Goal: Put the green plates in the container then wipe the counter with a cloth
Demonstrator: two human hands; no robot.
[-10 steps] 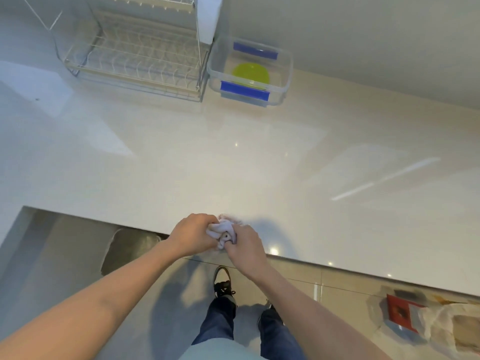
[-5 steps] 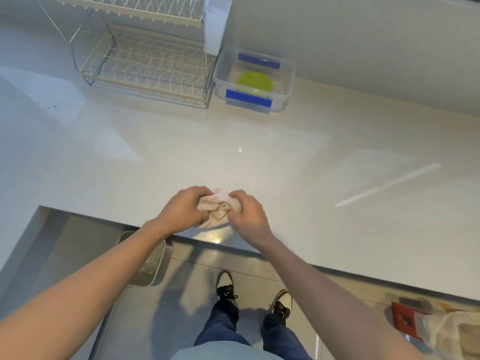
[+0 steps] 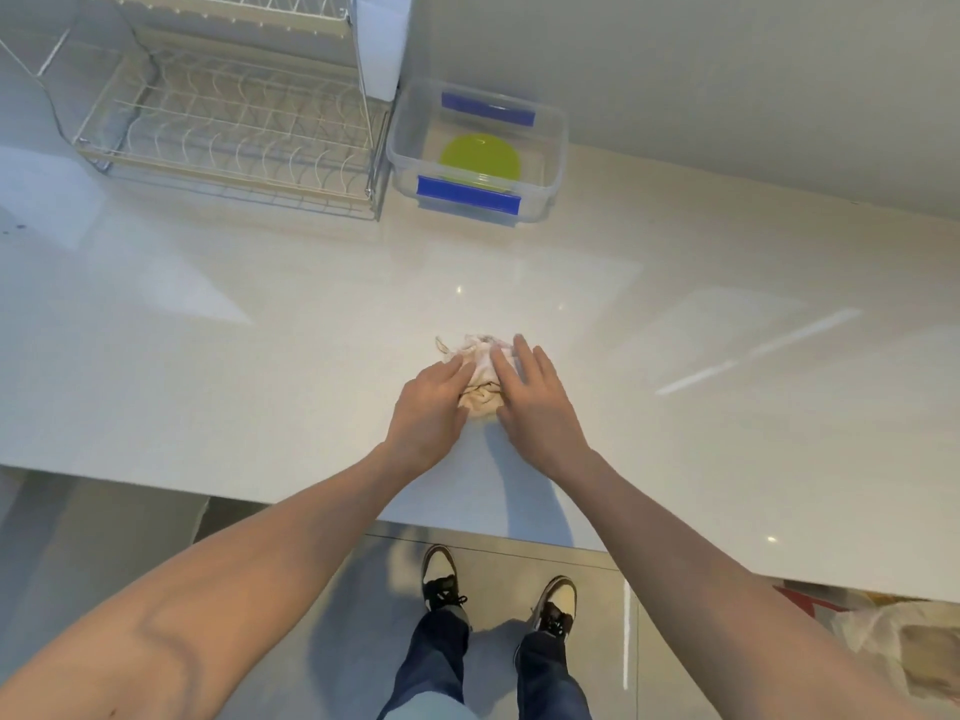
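A crumpled pale cloth (image 3: pixel 480 368) lies on the white counter (image 3: pixel 260 356), a little in from its front edge. My left hand (image 3: pixel 428 402) rests on the cloth's left side and my right hand (image 3: pixel 530 394) on its right side, fingers stretched flat over it. Green plates (image 3: pixel 480 157) lie inside a clear plastic container (image 3: pixel 553 148) with blue clips, at the back of the counter by the wall.
A wire dish rack (image 3: pixel 228 127) stands at the back left, touching the container's left side. A white holder (image 3: pixel 379 44) hangs on the rack's right end. Below the counter edge are the floor, my shoes (image 3: pixel 441 579) and a bag (image 3: pixel 883 636) at the right.
Both hands carried the bunched cloth from the counter's front edge forward onto the counter. The fingers, curled around it before, now lie flat on it.
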